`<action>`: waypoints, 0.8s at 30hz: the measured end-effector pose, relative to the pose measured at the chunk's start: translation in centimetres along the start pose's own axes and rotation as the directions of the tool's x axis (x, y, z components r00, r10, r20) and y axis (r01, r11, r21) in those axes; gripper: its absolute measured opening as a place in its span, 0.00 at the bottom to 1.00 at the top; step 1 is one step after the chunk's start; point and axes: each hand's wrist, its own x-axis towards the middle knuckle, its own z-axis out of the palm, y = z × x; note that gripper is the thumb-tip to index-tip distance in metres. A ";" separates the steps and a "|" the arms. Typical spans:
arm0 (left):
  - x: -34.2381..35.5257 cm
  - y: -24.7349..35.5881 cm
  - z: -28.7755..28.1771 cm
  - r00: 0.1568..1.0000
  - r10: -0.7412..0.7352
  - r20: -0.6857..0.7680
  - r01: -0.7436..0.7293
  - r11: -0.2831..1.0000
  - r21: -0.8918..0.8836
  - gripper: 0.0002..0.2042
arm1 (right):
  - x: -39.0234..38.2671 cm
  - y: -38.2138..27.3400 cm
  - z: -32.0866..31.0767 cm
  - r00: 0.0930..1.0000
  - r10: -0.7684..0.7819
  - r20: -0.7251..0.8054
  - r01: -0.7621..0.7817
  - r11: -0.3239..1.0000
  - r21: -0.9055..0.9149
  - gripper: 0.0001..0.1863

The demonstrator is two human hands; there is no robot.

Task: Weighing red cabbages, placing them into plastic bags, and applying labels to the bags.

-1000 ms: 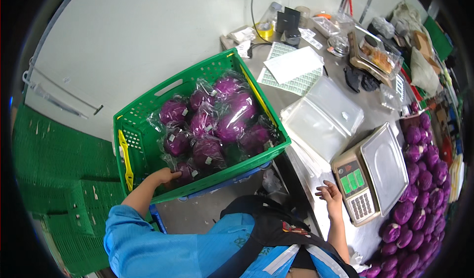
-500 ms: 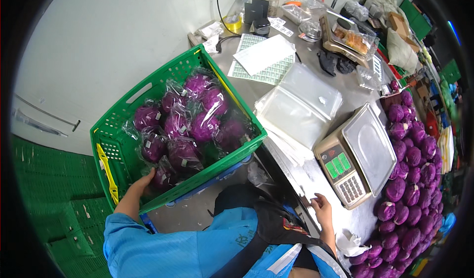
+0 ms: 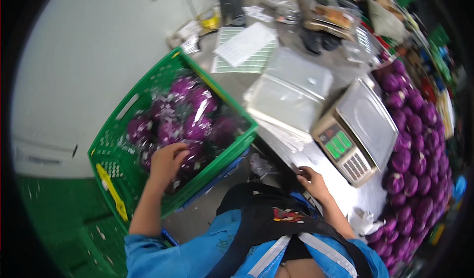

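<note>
Several purple cabbages in clear plastic bags (image 3: pixel 197 125) lie in a green crate (image 3: pixel 206 163) at the left. Above the crate's near part is my left hand (image 3: pixel 167 160), its fingers loosely bent and apart, with nothing visible in them. It covers part of the bagged cabbages. My right hand (image 3: pixel 314 183) is at the table's near edge, left of the weighing scale (image 3: pixel 340 147). Its fingers are curled together by a tiny white spot, too small to name. Flat clear plastic bags (image 3: pixel 291 93) are stacked between crate and scale.
Many unbagged purple cabbages (image 3: pixel 412 167) are piled right of the scale. Sheets of green-and-white labels (image 3: pixel 261 58) lie at the back under a white sheet (image 3: pixel 245 44). A yellow tape roll (image 3: pixel 210 20) stands behind. Crumpled white plastic (image 3: pixel 364 223) lies near the right.
My left hand has come off the near bagged cabbage and moved up and right over the crate. The right hand stays by the table edge. The whole view has shifted a little.
</note>
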 end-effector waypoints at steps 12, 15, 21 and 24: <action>16.7 11.2 32.3 0.812 0.584 0.023 -0.540 0.735 0.411 0.06 | -5.2 1.5 -0.6 0.990 -0.016 -0.138 0.022 0.999 0.043 0.18; 18.9 11.4 31.4 0.925 0.374 0.071 -0.380 0.895 0.235 0.07 | -6.5 3.6 -0.4 0.981 0.082 -0.177 -0.057 0.988 0.140 0.17; 9.0 16.8 30.0 0.842 0.522 0.138 -0.394 0.768 -0.505 0.07 | -4.7 5.8 -0.8 0.822 0.132 -0.553 0.205 0.839 0.504 0.29; 0.2 18.1 27.9 0.575 0.731 0.369 -0.603 0.683 -0.412 0.06 | -2.9 2.3 -2.5 0.818 0.276 -0.505 0.296 0.550 0.781 0.25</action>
